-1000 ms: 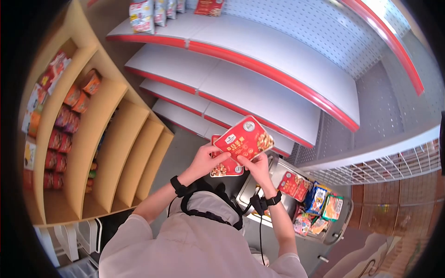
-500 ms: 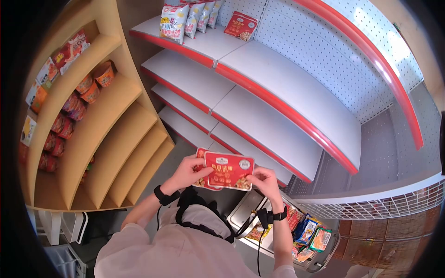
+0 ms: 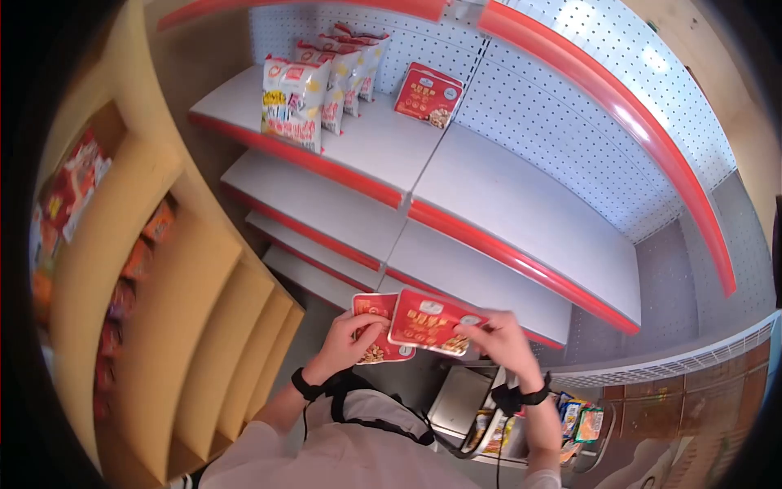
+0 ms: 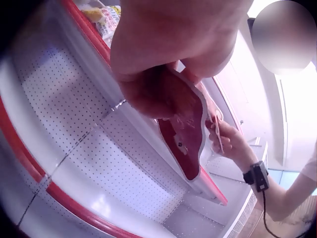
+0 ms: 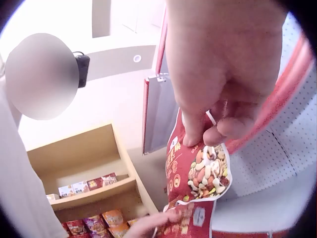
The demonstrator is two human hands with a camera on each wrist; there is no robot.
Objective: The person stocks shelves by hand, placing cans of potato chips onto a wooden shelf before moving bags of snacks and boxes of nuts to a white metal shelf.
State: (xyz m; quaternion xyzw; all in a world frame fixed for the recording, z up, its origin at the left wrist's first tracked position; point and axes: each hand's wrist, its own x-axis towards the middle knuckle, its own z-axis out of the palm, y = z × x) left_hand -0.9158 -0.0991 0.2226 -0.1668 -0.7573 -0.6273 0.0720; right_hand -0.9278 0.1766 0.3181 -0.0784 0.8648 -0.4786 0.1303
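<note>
The left hand (image 3: 348,344) pinches a red nut packet (image 3: 375,306) by its upper part in the head view. Beside it, the right hand (image 3: 507,342) pinches a second red packet (image 3: 432,323) at its right edge, thumb on the front. This second packet partly overlaps the first. The right wrist view shows the right hand (image 5: 225,74) above its packet (image 5: 198,166), whose nut picture faces that camera. In the left wrist view the left hand (image 4: 173,54) holds its packet (image 4: 185,134), seen from behind and partly in shadow.
On the white shelf (image 3: 358,151) in front stand several chip bags (image 3: 295,102) and a red packet (image 3: 428,95) against the perforated back. A wooden shelf unit (image 3: 204,326) with packaged food is at left. A cart (image 3: 460,399) with snack bags stands at lower right.
The view has shifted, bringing the shelf's chip bags and red packet closer. The right hand has moved its packet rightward, so the two packets overlap less.
</note>
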